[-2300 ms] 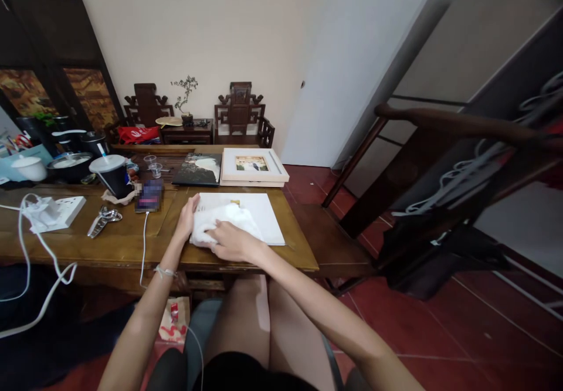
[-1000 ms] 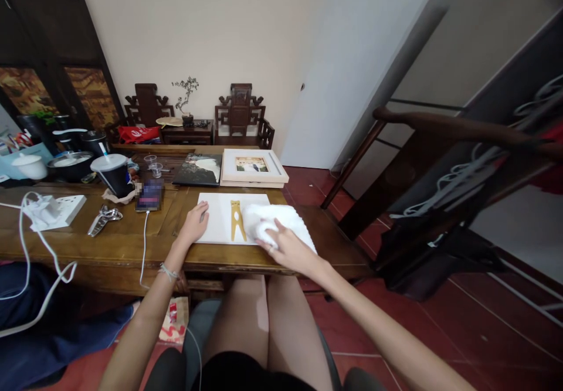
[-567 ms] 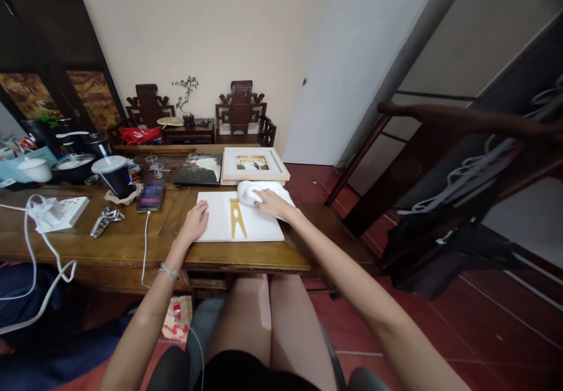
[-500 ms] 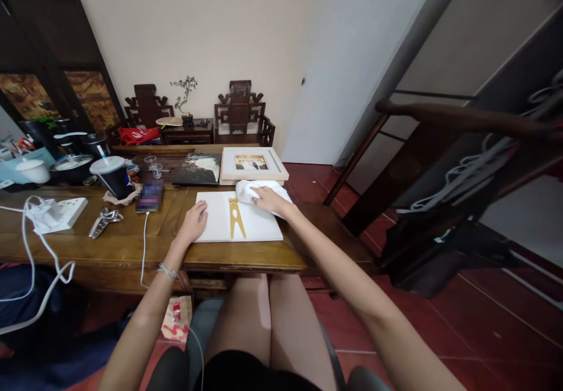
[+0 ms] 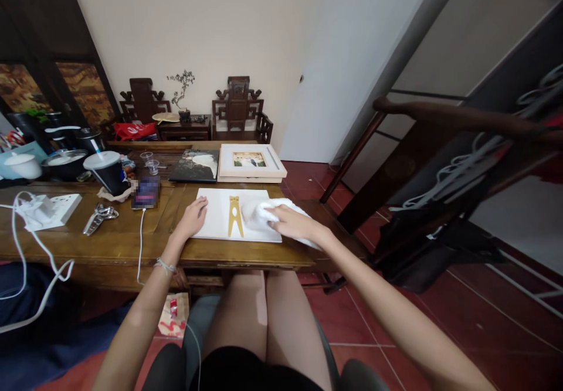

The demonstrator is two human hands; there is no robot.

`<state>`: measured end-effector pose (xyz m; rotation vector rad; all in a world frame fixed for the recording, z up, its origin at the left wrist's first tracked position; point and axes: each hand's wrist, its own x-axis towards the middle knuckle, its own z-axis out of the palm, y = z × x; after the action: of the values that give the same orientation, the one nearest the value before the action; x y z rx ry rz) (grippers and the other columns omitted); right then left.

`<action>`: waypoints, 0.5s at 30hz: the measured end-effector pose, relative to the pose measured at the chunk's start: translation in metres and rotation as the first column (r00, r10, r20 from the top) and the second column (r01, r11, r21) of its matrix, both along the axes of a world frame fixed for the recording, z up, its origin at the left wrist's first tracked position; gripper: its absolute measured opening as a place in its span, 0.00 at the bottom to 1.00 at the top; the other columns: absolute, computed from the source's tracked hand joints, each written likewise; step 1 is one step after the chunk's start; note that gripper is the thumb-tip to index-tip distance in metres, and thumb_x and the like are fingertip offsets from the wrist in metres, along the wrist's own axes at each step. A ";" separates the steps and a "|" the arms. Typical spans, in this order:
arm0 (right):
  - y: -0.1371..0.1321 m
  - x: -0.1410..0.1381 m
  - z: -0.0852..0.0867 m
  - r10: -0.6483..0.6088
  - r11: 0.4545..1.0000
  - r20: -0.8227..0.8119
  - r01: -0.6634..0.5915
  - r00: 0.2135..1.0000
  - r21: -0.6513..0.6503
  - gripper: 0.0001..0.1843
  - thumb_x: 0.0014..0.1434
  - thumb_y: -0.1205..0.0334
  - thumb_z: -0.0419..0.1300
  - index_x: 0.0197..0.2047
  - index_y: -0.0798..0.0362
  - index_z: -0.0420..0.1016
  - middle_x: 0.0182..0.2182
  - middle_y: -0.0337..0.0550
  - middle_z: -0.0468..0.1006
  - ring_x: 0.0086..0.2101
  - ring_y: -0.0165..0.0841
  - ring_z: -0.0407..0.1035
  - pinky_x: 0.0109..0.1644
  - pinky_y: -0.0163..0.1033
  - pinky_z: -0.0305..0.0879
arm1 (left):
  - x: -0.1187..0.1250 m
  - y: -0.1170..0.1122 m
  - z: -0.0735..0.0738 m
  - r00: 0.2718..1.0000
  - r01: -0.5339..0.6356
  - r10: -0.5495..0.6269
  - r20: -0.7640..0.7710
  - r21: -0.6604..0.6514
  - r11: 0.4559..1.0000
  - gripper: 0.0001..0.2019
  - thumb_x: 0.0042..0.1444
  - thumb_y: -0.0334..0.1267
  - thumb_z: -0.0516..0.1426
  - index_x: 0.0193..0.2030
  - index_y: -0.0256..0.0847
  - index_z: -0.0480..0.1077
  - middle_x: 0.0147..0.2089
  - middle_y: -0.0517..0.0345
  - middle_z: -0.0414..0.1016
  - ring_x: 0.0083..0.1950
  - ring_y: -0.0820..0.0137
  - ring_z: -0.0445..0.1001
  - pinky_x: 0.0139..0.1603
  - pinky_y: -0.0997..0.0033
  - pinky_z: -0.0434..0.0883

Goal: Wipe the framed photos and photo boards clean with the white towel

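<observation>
A flat white board [image 5: 213, 215] lies on the wooden table, with a yellow A-shaped piece with a bear-like top [image 5: 234, 215] on its middle. My left hand [image 5: 192, 217] rests at the board's left edge, fingers laid over its top surface. In my right hand [image 5: 292, 222] is a bunched white cloth [image 5: 257, 212], pressed onto the board's right part. Part of the cloth trails past the board's right edge under my wrist. The palm side of my right hand is hidden.
Behind the board are a framed picture [image 5: 275, 171] and a dark picture panel [image 5: 189, 166]. Leftward lie a phone [image 5: 146, 193] with a cable, a lidded cup [image 5: 108, 174], a metal tool [image 5: 100, 218] and a power strip [image 5: 61, 210]. A wooden chair [image 5: 409, 156] stands at right.
My right hand has brought the cloth from the board's far right corner nearer to me, along its right side. My left hand stays at the left edge. The view has shifted slightly.
</observation>
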<state>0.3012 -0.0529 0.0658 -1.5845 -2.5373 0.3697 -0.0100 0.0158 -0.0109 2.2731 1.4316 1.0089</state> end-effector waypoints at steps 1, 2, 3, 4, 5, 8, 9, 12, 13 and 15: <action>0.015 -0.005 0.001 -0.010 1.000 0.004 0.010 1.000 0.013 0.23 0.56 0.68 0.52 0.54 0.57 0.74 0.49 0.55 0.78 0.50 0.45 0.70 0.53 0.42 0.62 | 0.000 0.000 0.000 1.000 -0.003 0.003 0.000 0.001 1.000 0.18 0.59 0.34 0.50 0.51 0.37 0.75 0.61 0.46 0.73 0.66 0.58 0.67 0.70 0.52 0.60; 0.031 -0.011 0.003 -0.018 1.000 0.004 0.018 1.000 0.025 0.22 0.56 0.69 0.51 0.53 0.58 0.74 0.49 0.55 0.79 0.49 0.45 0.70 0.53 0.42 0.62 | 0.000 -0.001 0.000 1.000 -0.007 0.007 0.000 0.003 1.000 0.18 0.59 0.34 0.50 0.51 0.37 0.75 0.61 0.46 0.73 0.66 0.59 0.67 0.70 0.53 0.60; 0.046 -0.016 0.005 -0.028 0.999 0.003 0.028 1.000 0.036 0.22 0.57 0.69 0.50 0.52 0.58 0.74 0.49 0.55 0.79 0.48 0.45 0.70 0.52 0.41 0.62 | 0.000 -0.002 0.001 1.000 -0.012 0.012 0.000 0.004 1.000 0.18 0.59 0.34 0.49 0.51 0.37 0.74 0.61 0.46 0.73 0.66 0.59 0.67 0.69 0.53 0.60; 0.060 -0.021 0.006 -0.043 0.998 0.003 0.042 0.999 0.046 0.21 0.57 0.70 0.50 0.52 0.59 0.74 0.49 0.56 0.78 0.48 0.45 0.70 0.52 0.42 0.62 | 0.000 -0.002 0.001 1.000 -0.018 0.018 0.001 0.006 1.000 0.18 0.60 0.34 0.49 0.51 0.37 0.74 0.61 0.46 0.73 0.66 0.59 0.67 0.69 0.53 0.61; 0.072 -0.025 0.008 -0.060 0.997 0.003 0.059 0.998 0.055 0.21 0.57 0.70 0.49 0.52 0.61 0.74 0.49 0.57 0.78 0.48 0.46 0.70 0.51 0.42 0.62 | 0.000 -0.003 0.001 1.000 -0.023 0.023 0.002 0.006 1.000 0.18 0.60 0.34 0.49 0.52 0.37 0.74 0.61 0.46 0.73 0.66 0.59 0.67 0.69 0.53 0.61; 0.089 -0.030 0.011 -0.090 0.994 0.006 0.089 0.996 0.067 0.21 0.57 0.70 0.49 0.52 0.63 0.73 0.49 0.60 0.77 0.47 0.46 0.71 0.51 0.42 0.62 | 0.000 -0.004 0.001 0.999 -0.032 0.032 0.004 0.005 0.999 0.18 0.60 0.34 0.49 0.52 0.35 0.74 0.61 0.43 0.72 0.66 0.57 0.67 0.69 0.52 0.60; 0.087 -0.030 0.010 -0.087 0.994 0.007 0.086 0.996 0.066 0.21 0.57 0.70 0.49 0.51 0.63 0.74 0.48 0.59 0.77 0.47 0.46 0.71 0.50 0.42 0.62 | 0.001 -0.004 0.001 0.999 -0.034 0.034 0.005 0.004 0.999 0.18 0.60 0.34 0.49 0.52 0.35 0.74 0.62 0.43 0.72 0.66 0.57 0.67 0.69 0.52 0.60; 0.056 -0.027 0.008 -0.043 0.998 0.011 0.043 0.999 0.049 0.19 0.57 0.70 0.50 0.49 0.60 0.75 0.47 0.57 0.78 0.47 0.46 0.70 0.51 0.42 0.61 | 0.001 -0.003 0.000 0.999 -0.039 0.039 0.002 0.003 0.999 0.18 0.61 0.34 0.49 0.53 0.36 0.74 0.62 0.44 0.72 0.66 0.57 0.67 0.70 0.51 0.59; 0.039 -0.024 0.007 -0.025 0.999 0.013 0.025 1.000 0.040 0.19 0.56 0.70 0.50 0.49 0.59 0.75 0.46 0.56 0.79 0.48 0.46 0.70 0.51 0.42 0.61 | 0.002 -0.002 -0.001 0.999 -0.040 0.040 0.002 0.003 0.999 0.18 0.61 0.34 0.49 0.53 0.36 0.74 0.62 0.45 0.72 0.66 0.58 0.66 0.70 0.52 0.59; 0.002 -0.017 0.007 0.012 1.000 0.017 -0.012 1.000 0.018 0.20 0.54 0.70 0.51 0.49 0.56 0.75 0.44 0.54 0.79 0.47 0.46 0.70 0.51 0.42 0.62 | 0.003 -0.002 -0.002 0.999 -0.044 0.044 0.002 0.002 0.999 0.19 0.61 0.34 0.49 0.54 0.36 0.73 0.61 0.46 0.72 0.67 0.58 0.66 0.70 0.52 0.59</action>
<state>0.2838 -0.0508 0.0733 -1.5733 -2.5568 0.3353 -0.0071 0.0140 -0.0133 2.2512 1.4861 1.0254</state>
